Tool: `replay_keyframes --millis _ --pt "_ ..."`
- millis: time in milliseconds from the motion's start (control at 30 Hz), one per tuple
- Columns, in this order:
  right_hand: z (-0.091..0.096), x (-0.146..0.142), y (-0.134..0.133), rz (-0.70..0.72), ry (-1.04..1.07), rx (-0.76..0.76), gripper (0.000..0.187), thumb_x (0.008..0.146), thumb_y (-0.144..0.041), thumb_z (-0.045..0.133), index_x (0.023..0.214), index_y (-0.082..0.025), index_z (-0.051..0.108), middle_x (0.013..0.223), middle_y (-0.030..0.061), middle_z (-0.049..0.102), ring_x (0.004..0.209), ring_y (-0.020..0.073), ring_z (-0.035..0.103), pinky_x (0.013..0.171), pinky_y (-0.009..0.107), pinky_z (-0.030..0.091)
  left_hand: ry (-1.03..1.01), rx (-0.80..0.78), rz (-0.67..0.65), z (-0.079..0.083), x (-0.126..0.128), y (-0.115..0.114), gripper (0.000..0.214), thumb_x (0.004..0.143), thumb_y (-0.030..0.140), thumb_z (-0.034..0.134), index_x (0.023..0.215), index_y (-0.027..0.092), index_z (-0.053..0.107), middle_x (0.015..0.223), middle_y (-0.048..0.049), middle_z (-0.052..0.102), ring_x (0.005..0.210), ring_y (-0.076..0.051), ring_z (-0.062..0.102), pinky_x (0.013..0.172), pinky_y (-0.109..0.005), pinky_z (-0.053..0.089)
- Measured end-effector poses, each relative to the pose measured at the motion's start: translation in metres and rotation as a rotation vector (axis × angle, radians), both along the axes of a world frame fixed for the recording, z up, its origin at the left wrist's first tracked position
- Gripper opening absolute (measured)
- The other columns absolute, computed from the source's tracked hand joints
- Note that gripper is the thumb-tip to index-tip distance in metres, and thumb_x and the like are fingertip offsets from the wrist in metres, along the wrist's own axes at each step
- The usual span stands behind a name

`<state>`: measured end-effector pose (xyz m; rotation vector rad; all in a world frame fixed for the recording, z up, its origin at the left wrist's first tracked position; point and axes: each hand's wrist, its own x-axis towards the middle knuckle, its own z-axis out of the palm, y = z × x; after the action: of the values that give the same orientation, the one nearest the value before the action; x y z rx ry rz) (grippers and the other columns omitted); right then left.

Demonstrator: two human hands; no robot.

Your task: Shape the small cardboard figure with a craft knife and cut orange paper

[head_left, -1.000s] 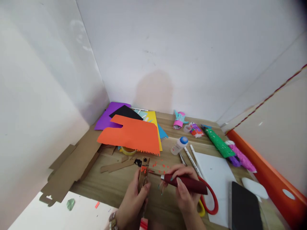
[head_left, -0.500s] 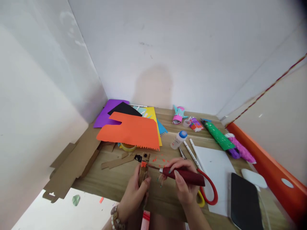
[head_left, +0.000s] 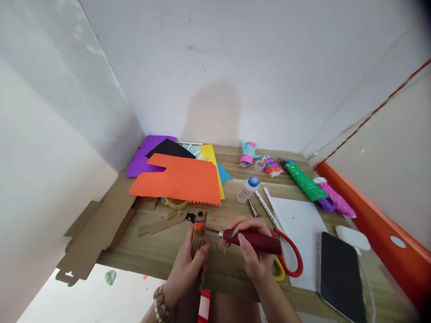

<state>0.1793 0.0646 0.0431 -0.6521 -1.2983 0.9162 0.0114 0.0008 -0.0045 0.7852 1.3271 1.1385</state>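
A big brown cardboard sheet [head_left: 101,226] lies flat on the left of the table [head_left: 126,249], poking over the edge. Past it comes purple paper [head_left: 144,154]. A thin brown strip [head_left: 161,225] lies closer to the person. Black paper [head_left: 170,149] is on top of the purple one, and a yellow ring of tape [head_left: 177,204] peeks out from under a big orange paper [head_left: 182,179].

The left hand [head_left: 188,262] has its fingers wrapped around a narrow brown piece [head_left: 201,217]. The piece sticks up out of the hand, near the middle of the table's front, and has a bright orange patch on it. Little orange bits [head_left: 215,218] are on the table just beside it.

The right hand [head_left: 253,251] has its fingers curled around a dark red tool [head_left: 261,241]. Its thin tip points left at the brown piece, but I can't tell if it touches. Behind this hand stands a glue bottle [head_left: 248,190] with a blue top. Scissors [head_left: 298,258] with a red handle loop lie just right of the hand, partly over white paper [head_left: 305,233]. Farther right are a flat black thing [head_left: 340,271] and a fluffy pink thing [head_left: 340,200].
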Motion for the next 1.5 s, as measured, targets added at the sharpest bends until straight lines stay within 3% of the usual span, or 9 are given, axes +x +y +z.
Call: replay_keyframes --millis 300,467,633,733,833,933,1133,1500 --pt "-0.004 0.001 -0.001 -0.036 0.022 -0.028 0.002 0.099 -0.03 0.07 0.098 -0.029 0.071 0.087 0.0032 0.077 0.077 0.0227 0.074 0.067 0.037 0.063 -0.089 -0.05 0.082 0.007 0.004 -0.004 0.072 0.091 0.064 0.07 0.144 0.018 0.055 0.068 0.0061 0.057 0.05 -0.012 0.049 0.046 -0.021 0.043" --pt "-0.01 0.002 -0.003 -0.05 0.046 -0.021 0.005 0.098 -0.033 0.071 0.097 -0.028 0.07 0.085 0.0038 0.077 0.077 0.0252 0.074 0.07 0.042 0.063 -0.142 -0.063 0.083 0.008 0.006 -0.002 0.072 0.087 0.07 0.073 0.135 0.019 0.057 0.063 0.0078 0.055 0.045 -0.01 0.045 0.041 -0.019 0.039" --pt "0.0 0.003 0.001 -0.227 0.259 -0.017 0.004 0.092 -0.027 0.07 0.094 -0.029 0.066 0.08 0.0005 0.07 0.063 0.0201 0.064 0.045 0.029 0.051 -0.197 -0.076 0.083 0.009 0.003 0.002 0.06 0.087 0.068 0.074 0.12 0.021 0.058 0.065 0.0087 0.055 0.04 -0.007 0.041 0.036 -0.017 0.037" --pt "0.005 0.004 0.005 -0.409 0.323 -0.074 0.016 0.084 -0.021 0.071 0.094 -0.028 0.061 0.079 -0.0009 0.071 0.061 0.0186 0.062 0.043 0.026 0.049 -0.181 -0.04 0.04 0.012 0.001 0.004 0.056 0.088 0.064 0.075 0.119 0.022 0.055 0.063 0.01 0.054 0.038 -0.007 0.04 0.035 -0.018 0.039" --pt "0.003 0.003 0.009 -0.469 0.224 -0.149 0.022 0.085 -0.023 0.075 0.098 -0.027 0.058 0.079 -0.0021 0.073 0.059 0.0178 0.065 0.045 0.025 0.047 -0.179 -0.03 0.021 0.017 0.001 0.004 0.057 0.089 0.06 0.076 0.124 0.022 0.053 0.061 0.012 0.051 0.037 -0.007 0.038 0.034 -0.017 0.038" --pt "-0.004 0.003 0.013 -0.488 0.102 -0.217 0.024 0.088 -0.03 0.08 0.1 -0.027 0.059 0.084 0.0003 0.074 0.071 0.022 0.074 0.055 0.03 0.052 -0.181 -0.044 0.029 0.02 0.002 0.002 0.059 0.09 0.058 0.076 0.13 0.022 0.051 0.063 0.0117 0.052 0.038 -0.007 0.041 0.034 -0.016 0.038" --pt "-0.014 0.006 0.018 -0.443 -0.091 -0.282 0.025 0.093 -0.043 0.078 0.099 -0.023 0.064 0.094 0.0054 0.076 0.079 0.0229 0.074 0.072 0.038 0.057 -0.148 -0.051 0.019 0.02 0.002 0.001 0.066 0.091 0.059 0.075 0.137 0.019 0.049 0.058 0.0125 0.052 0.036 -0.007 0.039 0.034 -0.016 0.036" --pt "-0.017 0.006 0.021 -0.381 -0.178 -0.329 0.024 0.095 -0.044 0.075 0.099 -0.023 0.064 0.099 0.0061 0.078 0.084 0.0235 0.074 0.077 0.038 0.057 -0.175 -0.062 0.008 0.015 0.0 0.002 0.064 0.089 0.062 0.076 0.132 0.021 0.051 0.056 0.0137 0.05 0.035 -0.007 0.037 0.034 -0.016 0.035"
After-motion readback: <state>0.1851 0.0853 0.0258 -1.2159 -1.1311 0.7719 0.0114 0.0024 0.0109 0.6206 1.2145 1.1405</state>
